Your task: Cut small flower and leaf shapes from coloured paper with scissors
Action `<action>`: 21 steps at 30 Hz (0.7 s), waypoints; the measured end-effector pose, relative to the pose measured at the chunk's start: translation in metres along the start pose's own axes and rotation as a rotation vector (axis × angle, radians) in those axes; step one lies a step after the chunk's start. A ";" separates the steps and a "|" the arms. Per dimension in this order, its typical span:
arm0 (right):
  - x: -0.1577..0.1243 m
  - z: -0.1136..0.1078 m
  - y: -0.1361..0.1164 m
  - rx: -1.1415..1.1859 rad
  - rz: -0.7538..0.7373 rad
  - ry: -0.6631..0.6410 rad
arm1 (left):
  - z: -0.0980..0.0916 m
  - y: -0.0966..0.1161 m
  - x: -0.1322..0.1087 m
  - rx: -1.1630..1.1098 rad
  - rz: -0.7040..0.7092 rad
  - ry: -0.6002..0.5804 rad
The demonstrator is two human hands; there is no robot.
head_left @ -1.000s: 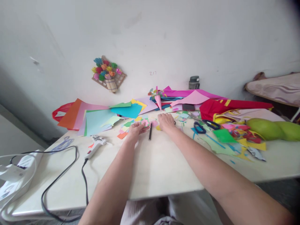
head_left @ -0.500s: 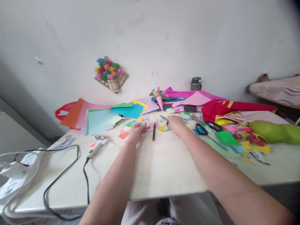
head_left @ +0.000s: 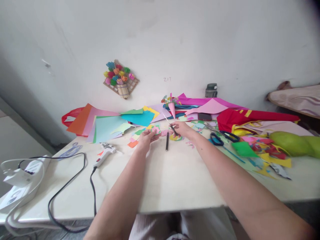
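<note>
My left hand [head_left: 147, 137] is closed, its thumb and fingers pinching a small pink and green paper cutout [head_left: 156, 130]. My right hand [head_left: 182, 129] grips a black-handled tool with a slim metal blade [head_left: 173, 129], the blade slanting up and left toward the wall. Its exact kind is too small to tell. Between the hands a black pen [head_left: 167, 141] lies on the table. Round yellow paper pieces [head_left: 175, 137] lie just under my right hand, and several coloured scraps [head_left: 133, 144] surround my left.
At left are a glue gun [head_left: 105, 156], its black cord and a power strip [head_left: 22, 186]. Coloured sheets [head_left: 107, 128] lie along the back, near a pink paper cone with flowers [head_left: 171, 108]. Blue-handled scissors [head_left: 217, 139], scraps, a red cloth [head_left: 235, 118] and green fruit [head_left: 287, 143] are at right.
My right hand has moved slightly left, and the tool's blade has swung to point more upward. My left hand keeps its pinch on the cutout. The view has shifted a little.
</note>
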State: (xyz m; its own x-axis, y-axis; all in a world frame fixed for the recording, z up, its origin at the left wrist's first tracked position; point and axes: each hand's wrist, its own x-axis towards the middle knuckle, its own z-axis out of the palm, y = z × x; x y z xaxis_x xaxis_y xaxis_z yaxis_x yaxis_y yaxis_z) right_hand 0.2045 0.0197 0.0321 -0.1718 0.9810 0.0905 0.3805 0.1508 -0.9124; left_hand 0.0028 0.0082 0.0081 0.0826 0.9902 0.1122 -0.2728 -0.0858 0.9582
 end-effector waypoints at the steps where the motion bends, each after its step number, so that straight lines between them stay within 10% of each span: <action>1: -0.002 0.003 -0.002 0.056 0.004 -0.059 | 0.000 0.000 0.000 -0.007 0.008 -0.004; 8: -0.012 0.009 -0.008 0.049 -0.016 -0.325 | 0.002 0.002 -0.002 -0.057 0.051 -0.006; 21: -0.013 0.011 -0.006 0.053 -0.036 -0.398 | 0.002 0.002 -0.001 -0.156 0.070 -0.018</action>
State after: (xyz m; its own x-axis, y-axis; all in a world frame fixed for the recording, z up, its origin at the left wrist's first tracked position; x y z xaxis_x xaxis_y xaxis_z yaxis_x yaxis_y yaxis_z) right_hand 0.1939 0.0041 0.0322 -0.5267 0.8495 -0.0298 0.3221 0.1670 -0.9319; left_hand 0.0042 0.0063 0.0105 0.0749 0.9802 0.1834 -0.4234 -0.1352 0.8958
